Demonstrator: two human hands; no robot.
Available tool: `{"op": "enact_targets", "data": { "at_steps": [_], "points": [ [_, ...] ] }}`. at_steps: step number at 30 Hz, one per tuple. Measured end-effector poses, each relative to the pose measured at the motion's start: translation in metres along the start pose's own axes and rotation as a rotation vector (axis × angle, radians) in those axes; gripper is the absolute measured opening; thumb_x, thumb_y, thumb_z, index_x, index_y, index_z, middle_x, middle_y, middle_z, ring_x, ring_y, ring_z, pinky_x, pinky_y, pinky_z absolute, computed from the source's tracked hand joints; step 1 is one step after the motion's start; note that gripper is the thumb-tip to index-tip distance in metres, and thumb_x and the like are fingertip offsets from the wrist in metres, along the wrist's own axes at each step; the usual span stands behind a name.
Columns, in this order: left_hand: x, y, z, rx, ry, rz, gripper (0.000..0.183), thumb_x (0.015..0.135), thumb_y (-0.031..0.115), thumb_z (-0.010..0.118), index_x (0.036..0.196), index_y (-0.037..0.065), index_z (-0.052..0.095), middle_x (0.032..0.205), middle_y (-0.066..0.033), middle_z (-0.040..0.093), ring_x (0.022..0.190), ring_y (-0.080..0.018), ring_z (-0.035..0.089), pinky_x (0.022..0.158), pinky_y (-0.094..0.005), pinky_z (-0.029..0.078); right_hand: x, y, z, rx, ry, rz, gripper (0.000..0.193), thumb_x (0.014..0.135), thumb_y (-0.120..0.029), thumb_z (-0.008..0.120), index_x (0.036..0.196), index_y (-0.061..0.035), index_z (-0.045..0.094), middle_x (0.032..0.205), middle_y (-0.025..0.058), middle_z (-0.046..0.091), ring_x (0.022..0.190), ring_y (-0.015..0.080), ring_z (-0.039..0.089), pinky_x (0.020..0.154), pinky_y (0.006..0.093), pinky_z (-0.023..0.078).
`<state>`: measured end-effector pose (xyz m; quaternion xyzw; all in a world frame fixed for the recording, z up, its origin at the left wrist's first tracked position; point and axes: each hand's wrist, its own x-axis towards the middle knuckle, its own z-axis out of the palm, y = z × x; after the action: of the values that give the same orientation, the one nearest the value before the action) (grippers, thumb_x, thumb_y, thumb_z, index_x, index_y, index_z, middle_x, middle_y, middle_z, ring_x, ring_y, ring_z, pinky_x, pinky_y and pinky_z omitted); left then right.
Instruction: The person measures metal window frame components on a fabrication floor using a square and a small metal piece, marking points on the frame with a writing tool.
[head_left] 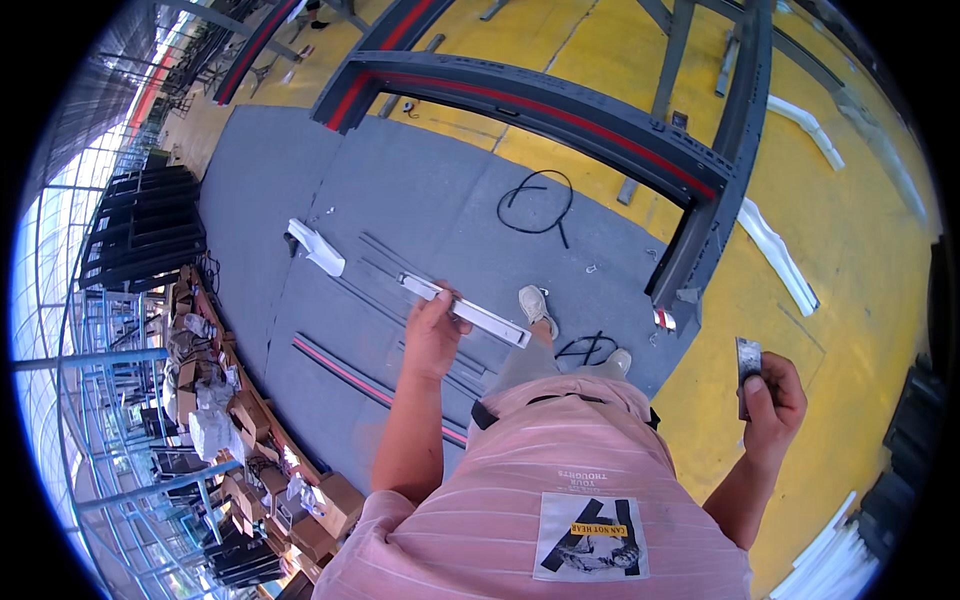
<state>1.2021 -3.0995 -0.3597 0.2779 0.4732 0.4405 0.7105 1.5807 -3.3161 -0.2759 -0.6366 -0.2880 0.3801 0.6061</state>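
Note:
My left hand (434,328) is closed around a long, narrow white bar (492,323) with a slot along it. The bar slants down to the right, in front of my waist. Out to the right, my right hand (776,404) pinches a short flat metal piece (747,362) between thumb and fingers; its exact kind is hard to make out. Beyond my hands stands a large dark metal frame (560,106) with a red stripe along its inner face. Neither hand touches it.
Thin dark strips (370,300) and a red-striped strip (345,375) lie on the grey floor to my left. A coiled black cable (503,205) lies ahead. White wrapped lengths (777,255) rest on the yellow floor at right. Cardboard boxes (338,503) line the left side.

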Motion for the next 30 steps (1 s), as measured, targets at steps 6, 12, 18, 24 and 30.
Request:
{"op": "enact_targets", "data": {
  "at_steps": [6,12,18,24,30],
  "points": [
    [0.049,0.031,-0.037,-0.040,0.036,0.016,0.025,0.090,0.024,0.069,0.105,0.008,0.058,0.088,-0.0037,0.060,0.070,-0.0160,0.059,0.058,-0.0296,0.047,-0.002,-0.017,0.096,-0.091,-0.327,-0.103,0.018,0.083,-0.003,0.066,0.098,0.0049,0.061,0.076,0.0059,0.060,0.061,0.0082,0.054,0.054,0.0213,0.039],
    [0.128,0.080,-0.113,-0.109,0.096,0.047,0.026,0.089,0.021,0.070,0.107,0.007,0.058,0.091,-0.0038,0.059,0.073,-0.0177,0.059,0.058,-0.0315,0.047,0.055,-0.001,0.262,-0.120,-0.369,0.289,0.017,0.085,0.003,0.064,0.102,0.0053,0.062,0.078,0.0023,0.062,0.070,0.0056,0.056,0.062,0.0203,0.043],
    [0.184,0.183,-0.170,-0.051,0.060,0.049,0.030,0.087,0.022,0.072,0.107,0.006,0.056,0.089,-0.0038,0.057,0.073,-0.0158,0.058,0.058,-0.0302,0.048,0.121,-0.014,0.390,-0.081,-0.423,0.261,0.017,0.091,0.001,0.061,0.108,0.0035,0.061,0.081,-0.0011,0.061,0.070,0.0026,0.052,0.062,0.0187,0.041],
    [0.223,0.241,-0.185,-0.022,-0.012,0.069,0.034,0.085,0.022,0.074,0.108,0.005,0.055,0.092,-0.0043,0.057,0.078,-0.0152,0.058,0.057,-0.0305,0.051,0.173,-0.007,0.466,-0.170,-0.512,0.275,0.015,0.091,-0.001,0.061,0.106,0.0010,0.060,0.084,-0.0020,0.059,0.072,0.0037,0.051,0.063,0.0200,0.041],
    [0.257,0.278,-0.171,0.006,-0.075,0.043,0.040,0.082,0.025,0.075,0.109,0.003,0.055,0.092,-0.0059,0.057,0.077,-0.0157,0.059,0.056,-0.0303,0.051,0.221,-0.003,0.511,0.033,-0.598,0.356,0.012,0.095,-0.007,0.055,0.105,-0.0010,0.054,0.089,0.0009,0.059,0.071,0.0047,0.050,0.063,0.0203,0.040]
  ]
}}
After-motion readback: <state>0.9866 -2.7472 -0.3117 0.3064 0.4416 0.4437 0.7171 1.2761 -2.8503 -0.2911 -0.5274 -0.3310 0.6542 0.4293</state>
